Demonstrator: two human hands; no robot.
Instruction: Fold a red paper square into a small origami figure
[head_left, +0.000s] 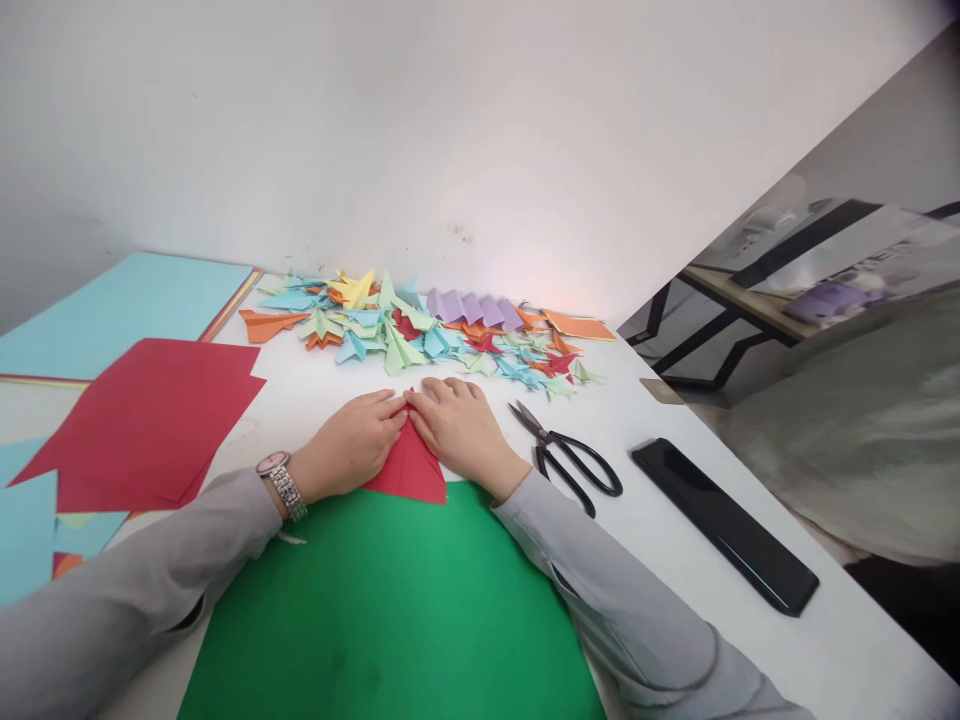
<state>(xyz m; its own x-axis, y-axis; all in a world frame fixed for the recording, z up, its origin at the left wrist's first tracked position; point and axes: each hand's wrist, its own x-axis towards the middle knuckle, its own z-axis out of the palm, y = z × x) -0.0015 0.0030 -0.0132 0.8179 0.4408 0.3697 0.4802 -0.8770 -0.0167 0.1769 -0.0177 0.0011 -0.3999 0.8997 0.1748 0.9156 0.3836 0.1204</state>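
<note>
A folded red paper (410, 470) lies at the far edge of the green sheet (390, 600), its narrow tip pointing away from me. My left hand (346, 440), with a watch (281, 480) on the wrist, presses its fingertips on the paper's left side near the tip. From the right, my right hand (463, 428) pinches the same tip, its fingers meeting those of my left hand. Both hands partly cover the red paper.
Black-handled scissors (559, 450) lie right of my right hand, with a long black object (724, 525) beyond. Many folded paper pieces (405, 330) line the wall. Red sheets (150, 425) and blue sheets (127, 310) lie left. A person in grey-green clothing (855, 430) is at right.
</note>
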